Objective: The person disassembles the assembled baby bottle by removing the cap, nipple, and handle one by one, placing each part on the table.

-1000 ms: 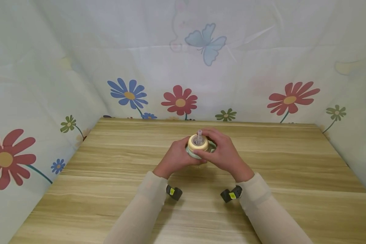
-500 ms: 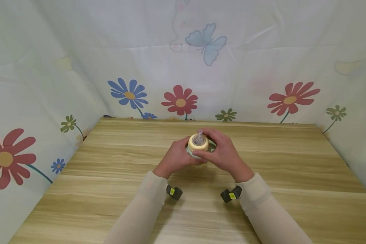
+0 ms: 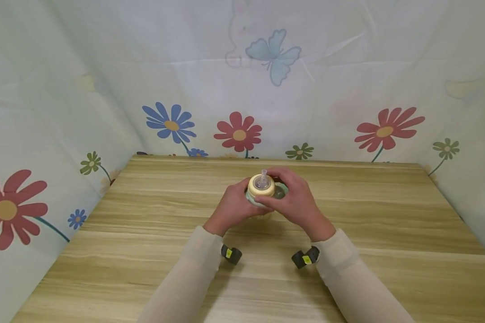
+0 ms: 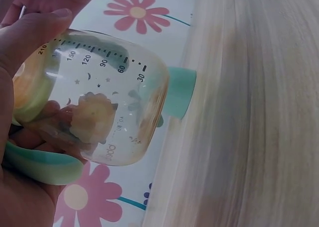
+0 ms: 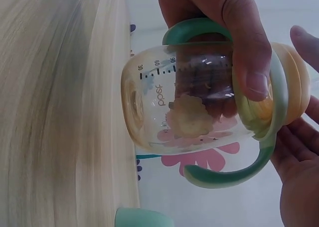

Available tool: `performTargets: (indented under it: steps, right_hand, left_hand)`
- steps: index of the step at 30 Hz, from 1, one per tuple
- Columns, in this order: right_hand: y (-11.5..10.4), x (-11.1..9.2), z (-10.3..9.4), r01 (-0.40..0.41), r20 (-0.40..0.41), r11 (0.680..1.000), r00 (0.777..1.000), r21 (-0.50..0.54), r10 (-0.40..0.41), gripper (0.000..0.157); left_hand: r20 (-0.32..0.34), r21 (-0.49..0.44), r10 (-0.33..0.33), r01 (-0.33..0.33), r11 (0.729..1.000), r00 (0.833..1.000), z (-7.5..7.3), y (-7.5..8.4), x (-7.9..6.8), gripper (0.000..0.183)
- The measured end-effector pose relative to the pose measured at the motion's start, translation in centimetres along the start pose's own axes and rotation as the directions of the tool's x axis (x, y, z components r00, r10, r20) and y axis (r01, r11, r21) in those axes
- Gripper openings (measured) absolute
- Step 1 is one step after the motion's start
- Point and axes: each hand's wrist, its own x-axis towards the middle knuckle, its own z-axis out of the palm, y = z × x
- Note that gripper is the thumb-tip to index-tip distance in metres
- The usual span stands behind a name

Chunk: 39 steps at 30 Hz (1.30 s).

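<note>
Forearms (image 3: pixel 182 278) angled inward — left fingers (image 5: pixel 250 53) wrap bottle (image 4: pixel 104 77), right fingers (image 3: pixel 284 176) grip yellow collar (image 3: pixel 253 190).

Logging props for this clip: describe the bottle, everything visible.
The bottle is clear, plastic- or glass-like, with a yellow collar, a clear teat on top and two curved green handles. Printed on it are a scale, with 30 to 150 readable, and a yellow-brown cartoon figure; the base looks amber-tinted. It is held roughly upright, off the wood-grain table. The left hand grips it below the collar; the right hand holds it at the collar. Any contents are unclear.
</note>
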Motion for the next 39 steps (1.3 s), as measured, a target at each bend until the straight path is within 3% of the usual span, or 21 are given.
performTargets:
  steps: [29,39]
  right_hand:
    - [0.33,-0.03,0.16,-0.007,0.008,1.000,1.000,-0.022,0.007,0.055]
    - [0.45,-0.10,0.09,0.004,0.028,1.000,1.000,0.013,-0.004,0.052]
  left_hand:
    - [-0.002,0.031,0.026,-0.026,0.999,1.000,0.10,0.00,-0.01,0.076]
    - [0.021,-0.018,0.016,-0.016,1.000,1.000,-0.01,0.17,-0.04,0.072]
